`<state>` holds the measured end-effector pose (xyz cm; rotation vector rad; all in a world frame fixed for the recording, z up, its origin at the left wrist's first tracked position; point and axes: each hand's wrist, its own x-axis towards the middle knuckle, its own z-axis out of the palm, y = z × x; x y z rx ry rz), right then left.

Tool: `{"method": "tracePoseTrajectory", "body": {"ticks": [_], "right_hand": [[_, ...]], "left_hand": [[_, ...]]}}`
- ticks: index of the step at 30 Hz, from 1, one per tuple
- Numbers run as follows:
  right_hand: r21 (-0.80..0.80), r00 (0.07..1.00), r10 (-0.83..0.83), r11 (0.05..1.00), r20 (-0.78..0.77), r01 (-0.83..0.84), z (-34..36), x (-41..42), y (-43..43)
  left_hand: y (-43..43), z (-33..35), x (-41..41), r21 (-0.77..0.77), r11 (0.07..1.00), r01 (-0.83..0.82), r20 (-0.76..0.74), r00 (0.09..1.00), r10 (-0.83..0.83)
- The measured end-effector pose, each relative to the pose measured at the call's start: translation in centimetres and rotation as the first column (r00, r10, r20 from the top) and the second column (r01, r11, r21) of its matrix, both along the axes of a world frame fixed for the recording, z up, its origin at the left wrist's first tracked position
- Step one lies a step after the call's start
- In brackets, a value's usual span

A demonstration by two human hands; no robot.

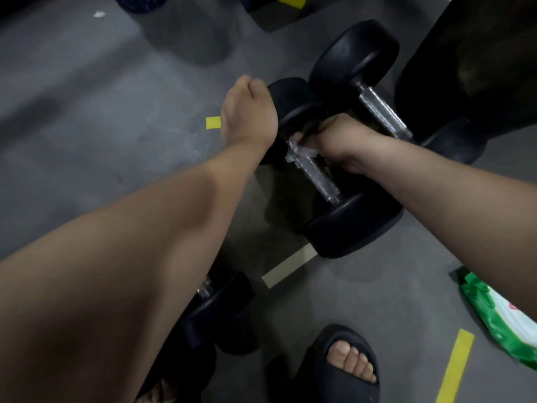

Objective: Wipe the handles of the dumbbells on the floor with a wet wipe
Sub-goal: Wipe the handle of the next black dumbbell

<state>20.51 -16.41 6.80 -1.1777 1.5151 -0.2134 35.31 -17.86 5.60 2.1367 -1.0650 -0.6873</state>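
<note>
**Midway along one bar, more dumbbells waiting**

My right hand has its grip closed round the crumpled white wet wipe, pressed on the knurled steel handle of the black round-headed dumbbell lying on the grey floor. My left hand rests on its far head. Its fingers are hidden, so I cannot tell that grip. The handle runs far-left to near-right. I judge this bar partly wiped. The second black dumbbell behind and the third under my left arm look still to do.

Arms stretched forward, your left hand curls over a dumbbell head, your right hand clenches the wet wipe
</note>
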Motion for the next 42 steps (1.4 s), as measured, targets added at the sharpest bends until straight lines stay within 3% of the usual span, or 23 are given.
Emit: {"method": "tracePoseTrajectory", "body": {"ticks": [2, 6, 8, 10, 12, 13, 15, 18, 20, 25, 27, 29, 31, 33, 35, 37, 40, 42], "right_hand": [[0.032, 0.995, -0.012, 0.999, 0.104, 0.009, -0.1, -0.6, 0.5], [-0.006, 0.993, 0.064, 0.998, 0.100, -0.063, 0.2, -1.8, 1.1], [-0.049, 0.972, 0.217, 0.974, -0.088, -0.222, 1.0, -2.6, 1.0], [-0.006, 0.791, 0.466, 0.860, -0.396, -0.510, 1.3, -3.3, 0.6], [0.048, 0.666, 0.551, 0.787, -0.503, -0.615, 1.5, -3.5, 0.4], [0.043, 0.681, 0.543, 0.796, -0.492, -0.604, 1.5, -3.5, 0.4], [-0.051, 0.801, 0.445, 0.862, -0.400, -0.504, 1.4, -2.7, 0.6], [-0.174, 0.966, 0.138, 0.969, -0.219, -0.178, 0.3, -0.6, 0.8], [-0.159, 0.982, 0.040, 0.985, -0.184, -0.070, -0.4, 0.2, 0.6], [-0.169, 0.969, 0.156, 0.967, -0.192, -0.189, -1.1, -0.4, 0.9], [-0.153, 0.995, 0.053, 0.986, -0.079, -0.065, -1.2, 0.2, 0.9], [-0.031, 0.992, -0.102, 0.994, 0.075, 0.104, -1.5, 0.4, 0.2], [0.094, 0.976, -0.152, 0.986, 0.158, 0.138, -2.0, 0.0, -0.5], [0.112, 0.982, -0.102, 0.990, 0.159, 0.085, -2.2, -0.4, -0.7], [0.022, 0.997, -0.002, 1.000, 0.078, 0.001, -2.0, -0.6, -0.5], [-0.097, 0.976, 0.178, 0.977, -0.125, -0.191, -0.7, -1.2, 0.1], [-0.069, 0.823, 0.438, 0.868, -0.361, -0.492, 1.8, -2.5, 0.7], [0.065, 0.641, 0.595, 0.755, -0.485, -0.653, 2.8, -2.9, 0.7]], "left_hand": [[0.0, 0.3, 0.4, -0.023, 0.999, 0.049, -0.070, 0.996, -0.051], [0.9, -0.3, 3.4, -0.083, 0.964, 0.251, -0.270, 0.926, -0.264], [2.3, -1.4, 5.0, -0.070, 0.914, 0.401, -0.271, 0.874, -0.404], [3.7, -2.3, 5.4, -0.024, 0.863, 0.504, -0.281, 0.825, -0.489], [4.1, -2.4, 5.1, -0.004, 0.854, 0.519, -0.280, 0.820, -0.500], [4.2, -2.3, 4.9, -0.007, 0.853, 0.523, -0.278, 0.818, -0.504], [4.2, -2.2, 4.7, -0.019, 0.858, 0.514, -0.281, 0.821, -0.498], [4.2, -2.7, 4.7, -0.018, 0.871, 0.491, -0.306, 0.827, -0.472], [4.3, -2.8, 4.7, -0.022, 0.870, 0.492, -0.305, 0.826, -0.474], [4.1, -3.2, 5.1, -0.007, 0.863, 0.504, -0.313, 0.819, -0.481], [4.0, -3.3, 5.1, -0.012, 0.862, 0.506, -0.313, 0.817, -0.484], [4.0, -3.3, 5.1, -0.013, 0.862, 0.506, -0.312, 0.817, -0.485], [4.0, -3.3, 5.0, -0.011, 0.866, 0.500, -0.309, 0.822, -0.478], [3.9, -3.4, 5.0, -0.022, 0.869, 0.495, -0.309, 0.823, -0.477], [3.9, -3.5, 5.0, -0.020, 0.870, 0.492, -0.305, 0.826, -0.474], [3.9, -3.6, 5.0, -0.014, 0.874, 0.485, -0.294, 0.834, -0.467], [4.1, -3.5, 4.8, -0.037, 0.881, 0.471, -0.283, 0.841, -0.461], [4.1, -3.4, 4.7, -0.041, 0.887, 0.460, -0.280, 0.847, -0.452]]}}
